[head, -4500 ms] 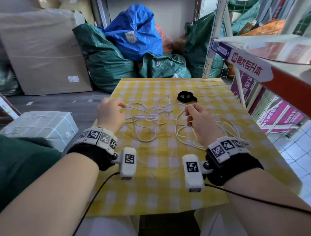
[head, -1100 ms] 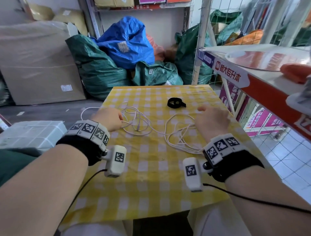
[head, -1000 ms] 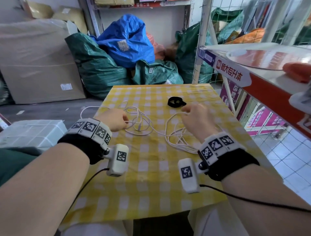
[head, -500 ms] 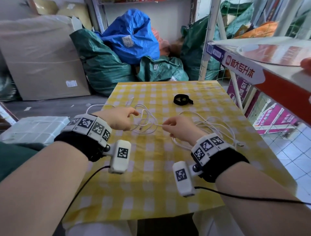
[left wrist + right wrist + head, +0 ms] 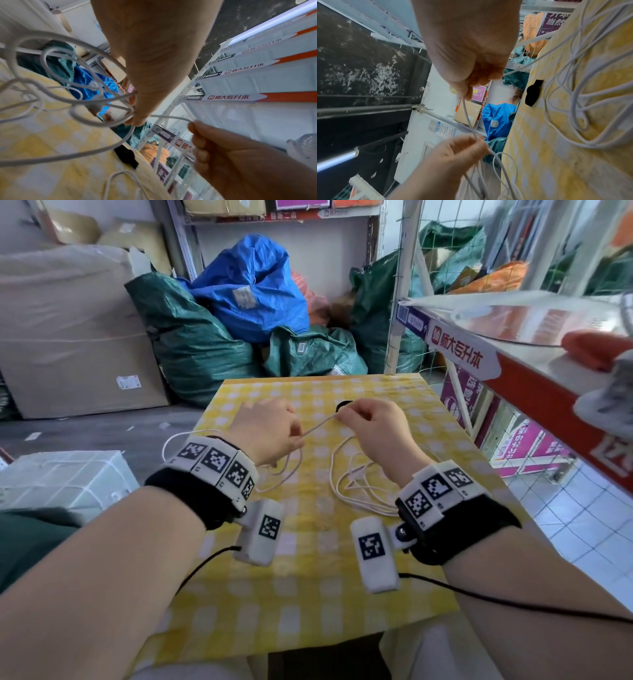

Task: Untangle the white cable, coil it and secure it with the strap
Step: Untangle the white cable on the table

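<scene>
White cable point(image 5: 318, 426), one (tangled), pinched by two hands, one black strap point(image 5: 532, 93)

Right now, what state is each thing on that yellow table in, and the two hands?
white cable: partly untangled, loose loops on the table, one stretch pulled taut between the hands.
black strap: lying on the tablecloth, untouched.
left hand: pinching the cable.
right hand: pinching the cable.

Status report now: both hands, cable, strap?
Left hand and right hand pinch white cable, stretched between them. Rest loose on table. Black strap unused.
</scene>
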A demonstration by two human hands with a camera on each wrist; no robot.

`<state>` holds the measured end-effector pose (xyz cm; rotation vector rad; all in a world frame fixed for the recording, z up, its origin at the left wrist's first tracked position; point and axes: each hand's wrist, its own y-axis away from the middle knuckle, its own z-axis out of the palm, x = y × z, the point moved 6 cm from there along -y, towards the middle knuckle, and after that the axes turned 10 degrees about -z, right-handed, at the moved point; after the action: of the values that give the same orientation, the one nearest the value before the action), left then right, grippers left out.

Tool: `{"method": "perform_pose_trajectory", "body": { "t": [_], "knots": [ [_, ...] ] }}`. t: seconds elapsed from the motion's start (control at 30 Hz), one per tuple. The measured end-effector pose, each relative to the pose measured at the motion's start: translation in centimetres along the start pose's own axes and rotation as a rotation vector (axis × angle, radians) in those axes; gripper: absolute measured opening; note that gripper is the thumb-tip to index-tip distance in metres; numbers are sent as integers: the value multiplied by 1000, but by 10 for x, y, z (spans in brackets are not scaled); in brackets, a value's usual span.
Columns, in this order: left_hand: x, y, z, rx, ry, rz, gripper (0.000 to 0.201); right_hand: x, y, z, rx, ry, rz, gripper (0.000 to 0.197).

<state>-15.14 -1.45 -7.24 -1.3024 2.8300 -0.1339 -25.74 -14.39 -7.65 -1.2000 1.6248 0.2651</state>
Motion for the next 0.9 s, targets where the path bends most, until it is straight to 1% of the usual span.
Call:
{"method": "perform_pose_trajectory", "body": {
  "t": [0.03, 0.13, 0.2, 0.23, 0.27, 0.33, 0.4, 0.47, 0.5, 0.57, 0.67, 0.73, 0.77, 0.83, 0.9],
  "knots": [
    [-5, 0, 2, 1, -52, -23, 21, 3, -1, -4, 40, -20, 30, 15],
    [-28, 2, 7, -44, -63, -106, 18, 17, -4, -23, 194, -58, 142, 17],
    [-44, 4, 10, -67, -28, -137, 30, 30, -4, -41, 313, -60, 227, 19],
    [-51, 6, 11, -86, 16, -154, 35, 36, -3, -48, 334, -13, 256, 20],
    [-57, 8, 11, -99, 73, -168, 37, 41, -2, -51, 320, 66, 273, 20],
    [-65, 10, 12, -114, 193, -201, 35, 45, 1, -53, 268, 218, 283, 21],
    [-67, 11, 12, -116, 288, -220, 31, 50, 3, -47, 201, 280, 308, 21],
    [-62, 11, 13, -115, 386, -211, 26, 49, 3, -36, 129, 311, 330, 23],
    [-59, 11, 14, -120, 446, -211, 24, 47, 3, -29, 91, 324, 317, 28],
    [-55, 11, 17, -142, 560, -230, 22, 37, 1, -10, -18, 331, 215, 37],
    [-50, 13, 21, -164, 715, -252, 23, 8, 6, 22, -214, 276, 18, 34],
    [-46, 15, 21, -171, 838, -250, 23, -6, 12, 42, -347, 219, -65, 33],
    [-43, 16, 20, -181, 888, -241, 22, -10, 15, 53, -412, 166, -70, 34],
    [-38, 18, 18, -206, 954, -225, 22, -12, 22, 68, -519, 49, -34, 32],
    [-36, 20, 17, -205, 979, -227, 23, -13, 24, 75, -536, 13, -17, 24]
  ]
}}
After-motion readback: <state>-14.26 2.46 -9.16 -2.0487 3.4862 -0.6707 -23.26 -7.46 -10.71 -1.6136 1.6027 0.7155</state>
